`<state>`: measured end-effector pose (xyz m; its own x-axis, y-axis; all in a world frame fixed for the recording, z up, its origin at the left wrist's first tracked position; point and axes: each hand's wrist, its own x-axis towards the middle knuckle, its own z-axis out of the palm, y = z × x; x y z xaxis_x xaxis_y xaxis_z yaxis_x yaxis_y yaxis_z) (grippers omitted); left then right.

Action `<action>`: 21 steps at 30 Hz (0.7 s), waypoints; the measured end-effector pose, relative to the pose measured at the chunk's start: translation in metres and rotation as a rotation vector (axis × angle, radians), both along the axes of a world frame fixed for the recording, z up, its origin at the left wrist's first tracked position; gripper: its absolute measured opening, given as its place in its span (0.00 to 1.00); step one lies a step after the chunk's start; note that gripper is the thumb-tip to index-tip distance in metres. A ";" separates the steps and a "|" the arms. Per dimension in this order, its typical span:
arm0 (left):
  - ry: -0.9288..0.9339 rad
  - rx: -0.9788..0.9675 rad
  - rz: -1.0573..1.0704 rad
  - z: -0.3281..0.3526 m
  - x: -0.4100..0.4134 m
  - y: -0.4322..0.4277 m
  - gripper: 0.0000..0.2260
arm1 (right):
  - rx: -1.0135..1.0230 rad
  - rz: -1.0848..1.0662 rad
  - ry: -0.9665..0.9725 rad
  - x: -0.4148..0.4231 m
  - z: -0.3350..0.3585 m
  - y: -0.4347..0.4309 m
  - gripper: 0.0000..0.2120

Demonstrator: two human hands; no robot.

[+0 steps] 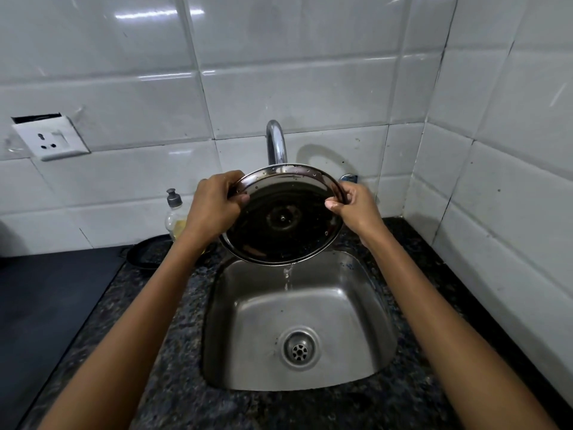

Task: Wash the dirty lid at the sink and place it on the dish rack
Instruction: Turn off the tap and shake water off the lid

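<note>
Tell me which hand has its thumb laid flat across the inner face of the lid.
The left hand: its thumb lies on the lid's dark inner face near the rim. The right hand only pinches the opposite rim edge over the sink.

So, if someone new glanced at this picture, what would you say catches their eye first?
Most likely the round metal lid, held tilted at centre frame by the left hand and right hand gripping opposite edges of its rim. Water trickles off its lower edge into the steel sink below, with the curved tap rising behind it. A dish soap bottle stands to the left.
</note>
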<state>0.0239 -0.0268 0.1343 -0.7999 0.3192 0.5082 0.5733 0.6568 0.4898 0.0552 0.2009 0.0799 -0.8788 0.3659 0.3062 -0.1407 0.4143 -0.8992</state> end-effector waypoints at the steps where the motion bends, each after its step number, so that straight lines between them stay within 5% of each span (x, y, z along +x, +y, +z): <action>1: 0.005 0.000 0.000 0.000 0.001 0.000 0.05 | 0.001 0.002 0.000 0.001 0.001 0.000 0.09; 21: 0.034 0.000 0.016 0.003 0.007 0.004 0.03 | 0.004 -0.023 -0.011 0.007 0.008 -0.001 0.06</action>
<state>0.0305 -0.0231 0.1374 -0.7875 0.3062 0.5349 0.5786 0.6662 0.4705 0.0625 0.2003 0.0884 -0.8736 0.3850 0.2976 -0.1209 0.4207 -0.8991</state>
